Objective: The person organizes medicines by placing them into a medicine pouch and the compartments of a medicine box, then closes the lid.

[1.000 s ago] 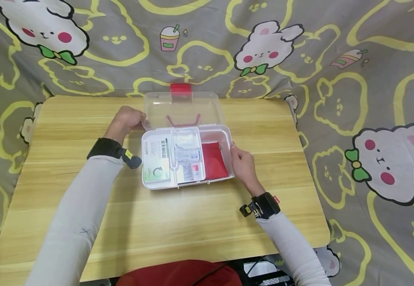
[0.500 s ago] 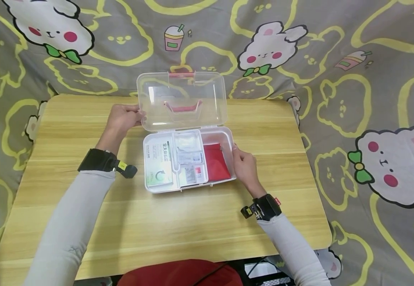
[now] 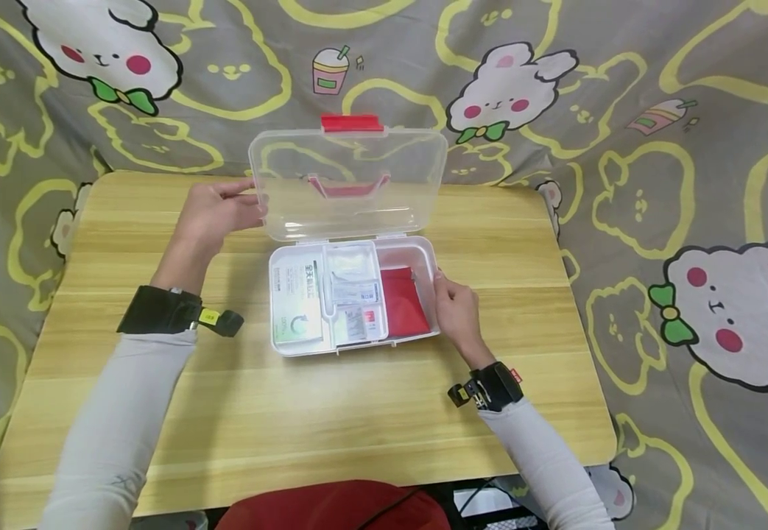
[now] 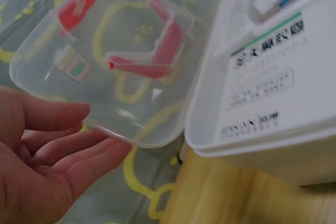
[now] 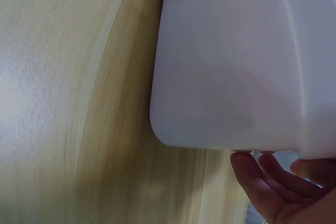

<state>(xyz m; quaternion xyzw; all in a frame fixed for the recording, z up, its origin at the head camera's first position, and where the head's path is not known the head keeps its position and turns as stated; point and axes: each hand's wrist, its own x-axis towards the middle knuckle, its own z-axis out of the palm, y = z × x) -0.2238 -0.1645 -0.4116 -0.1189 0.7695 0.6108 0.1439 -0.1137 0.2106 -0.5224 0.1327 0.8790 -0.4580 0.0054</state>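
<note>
A white plastic first-aid box (image 3: 304,351) stands on the wooden table, its clear lid (image 3: 417,213) tipped up and back. The lid carries a red latch (image 4: 79,8) with a white cross and a pink handle (image 3: 350,190). At the lid's left edge is my left hand (image 4: 58,156), fingers fairly straight, thumb and fingertips along the rim. My right hand (image 3: 456,309) grips the box's right end, fingers against the outer wall (image 5: 226,77). Inside, a tray (image 3: 328,294) holds a white-and-green carton (image 3: 296,302) and small packets (image 3: 357,292). Right of it lies a red pouch (image 3: 403,302).
The wooden table (image 3: 370,419) extends around the box on both sides and in front. Behind it hangs a grey cloth (image 3: 397,44) with cartoon rabbits, and the raised lid overlaps it. Something red (image 3: 330,508) shows below the table's front edge.
The lid has swung from lying far back to a more upright position. My left hand has shifted left, its fingers straighter at the lid's edge. The right hand stays at the box's end.
</note>
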